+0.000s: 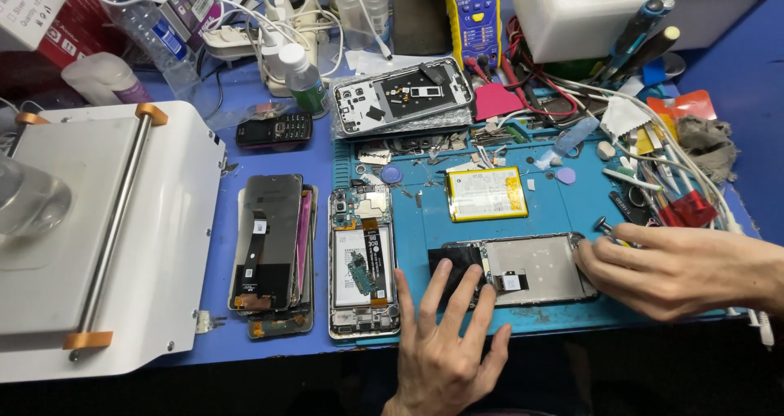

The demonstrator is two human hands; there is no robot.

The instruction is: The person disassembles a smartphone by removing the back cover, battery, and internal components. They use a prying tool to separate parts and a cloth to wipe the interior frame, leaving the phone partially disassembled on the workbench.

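Two of our hands worked one phone frame (531,269) lying on the blue mat (572,208). Our left hand (445,342) had its fingers spread flat, the tips pressing the frame's dark left end, gripping nothing. Our right hand (670,269) had its fingers curled at the frame's right edge, pinching a small metal tool (603,226). A yellow battery (487,193) lay just behind the frame, an opened phone (363,261) to the left, beside stacked screens (269,249)
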